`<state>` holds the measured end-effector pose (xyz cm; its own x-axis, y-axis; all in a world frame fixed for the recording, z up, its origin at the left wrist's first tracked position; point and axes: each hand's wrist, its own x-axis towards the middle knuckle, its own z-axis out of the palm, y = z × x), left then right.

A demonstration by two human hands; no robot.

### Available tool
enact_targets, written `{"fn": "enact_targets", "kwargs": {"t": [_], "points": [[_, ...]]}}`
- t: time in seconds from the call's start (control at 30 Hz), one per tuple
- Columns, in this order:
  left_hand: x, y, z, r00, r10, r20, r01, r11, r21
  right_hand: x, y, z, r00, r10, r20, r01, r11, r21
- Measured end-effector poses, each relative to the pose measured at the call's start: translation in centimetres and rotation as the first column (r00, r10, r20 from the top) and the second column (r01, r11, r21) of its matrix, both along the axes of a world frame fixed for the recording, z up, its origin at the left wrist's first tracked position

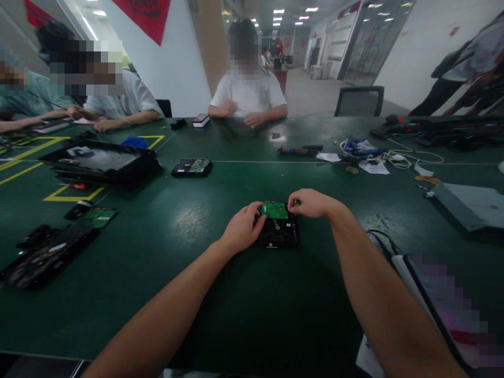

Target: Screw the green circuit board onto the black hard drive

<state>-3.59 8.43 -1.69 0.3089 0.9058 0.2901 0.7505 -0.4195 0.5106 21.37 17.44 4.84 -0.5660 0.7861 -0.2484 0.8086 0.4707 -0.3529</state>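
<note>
A black hard drive (279, 233) with a green circuit board (274, 210) at its far end lies flat on the dark green table (189, 294) before me. My left hand (244, 227) grips the drive's left edge, with thumb and fingertips beside the board. At the far right corner, my right hand (309, 203) has its thumb and fingers pinched together against the drive. A small yellowish bit shows between those fingers, but its kind is hidden.
Another hard drive (192, 167) lies farther off to the left, near a black tray (102, 160). Dismantled parts (51, 247) lie at the left. At right are a grey metal case (470, 207), gloves (360, 148) and cables. A person (248, 92) sits opposite.
</note>
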Motion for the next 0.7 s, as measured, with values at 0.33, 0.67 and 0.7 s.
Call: {"fn": "enact_targets", "kwargs": {"t": [0.33, 0.67, 0.7], "points": [[0.9, -0.1, 0.1, 0.981, 0.068, -0.182, -0.057, 0.996, 0.063, -0.4, -0.2, 0.0, 0.999, -0.028, -0.023, 0.029, 0.999, 0.020], [1.7, -0.1, -0.1, 0.957, 0.153, -0.245, -0.136, 0.987, 0.085, -0.7, -0.2, -0.3, 0.999, -0.044, -0.024, 0.046, 0.995, 0.086], [1.6, 0.0, -0.1, 0.959, 0.152, -0.237, -0.135, 0.987, 0.087, -0.7, -0.2, -0.3, 0.999, -0.042, -0.025, 0.044, 0.995, 0.087]]}}
